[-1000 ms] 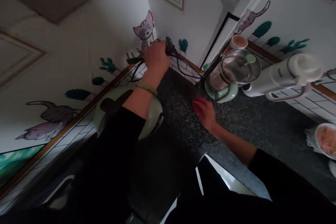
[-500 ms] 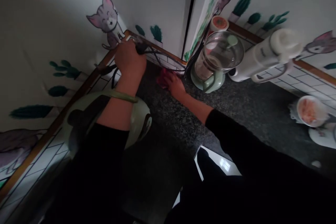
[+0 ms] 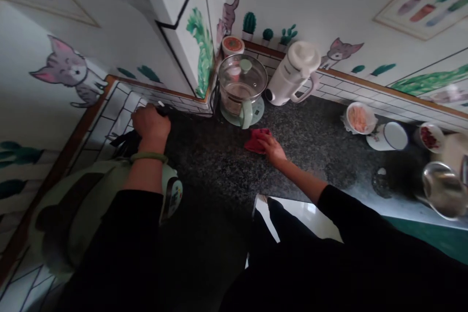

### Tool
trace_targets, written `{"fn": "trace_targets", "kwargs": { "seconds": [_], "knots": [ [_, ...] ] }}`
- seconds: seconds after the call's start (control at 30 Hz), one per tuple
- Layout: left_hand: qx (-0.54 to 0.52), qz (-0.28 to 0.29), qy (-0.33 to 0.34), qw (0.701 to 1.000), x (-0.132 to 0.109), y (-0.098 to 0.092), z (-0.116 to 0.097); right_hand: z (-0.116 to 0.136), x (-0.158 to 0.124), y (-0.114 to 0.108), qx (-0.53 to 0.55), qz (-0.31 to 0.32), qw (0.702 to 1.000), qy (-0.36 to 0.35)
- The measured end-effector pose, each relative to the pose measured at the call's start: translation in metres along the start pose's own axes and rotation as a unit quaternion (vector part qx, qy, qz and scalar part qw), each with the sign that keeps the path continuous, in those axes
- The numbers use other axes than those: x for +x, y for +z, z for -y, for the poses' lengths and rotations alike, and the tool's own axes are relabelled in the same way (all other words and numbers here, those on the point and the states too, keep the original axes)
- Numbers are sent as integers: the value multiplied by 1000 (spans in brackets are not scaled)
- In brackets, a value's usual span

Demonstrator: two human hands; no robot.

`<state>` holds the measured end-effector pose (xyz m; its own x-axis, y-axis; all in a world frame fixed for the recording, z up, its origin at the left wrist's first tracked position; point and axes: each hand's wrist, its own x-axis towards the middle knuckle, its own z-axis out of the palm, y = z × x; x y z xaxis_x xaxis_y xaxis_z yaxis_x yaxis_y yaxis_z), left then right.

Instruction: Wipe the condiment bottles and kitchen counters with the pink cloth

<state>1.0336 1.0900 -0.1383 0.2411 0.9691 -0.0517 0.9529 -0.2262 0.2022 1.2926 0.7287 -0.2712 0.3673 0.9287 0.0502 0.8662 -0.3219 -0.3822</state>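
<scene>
My right hand point(image 3: 273, 149) presses a red cloth point(image 3: 257, 140) onto the dark speckled countertop point(image 3: 219, 165), in front of a glass kettle point(image 3: 241, 88) on its pale green base. At the left, my left hand point(image 3: 151, 126) is closed round black power cords point(image 3: 126, 142) by the tiled wall corner. Its fingertips are partly hidden. Under my left forearm stands a pale green rice cooker point(image 3: 91, 204), its front panel facing right.
Right of the kettle stands a white blender jug point(image 3: 294, 73). Farther right are a lined bowl of orange food point(image 3: 360, 118), a white enamel mug point(image 3: 389, 136), a bowl of dark red pieces point(image 3: 431, 137) and a metal bowl point(image 3: 444, 190).
The view has swung to the right. My right hand has drawn the red cloth out of the corner, toward the front of the kettle. My left hand stays with the cords, now lower.
</scene>
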Motion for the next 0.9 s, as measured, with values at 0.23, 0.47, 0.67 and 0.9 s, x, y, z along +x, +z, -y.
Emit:
{"fn": "trace_targets", "kwargs": {
  "seconds": [0.23,0.47,0.67,0.9],
  "knots": [
    [-24,-14,52,998,-45,45,-4,-38,-62,-55,-18,-116,983,142],
    [-135,-84,81,984,-158,90,-63,75,-14,13,77,39,992,-93],
    [-8,162,174,971,-242,126,-139,-101,-102,-83,64,-62,993,71],
    [75,210,166,960,-248,127,-162,-86,-46,-69,39,-91,991,95]
  ]
}}
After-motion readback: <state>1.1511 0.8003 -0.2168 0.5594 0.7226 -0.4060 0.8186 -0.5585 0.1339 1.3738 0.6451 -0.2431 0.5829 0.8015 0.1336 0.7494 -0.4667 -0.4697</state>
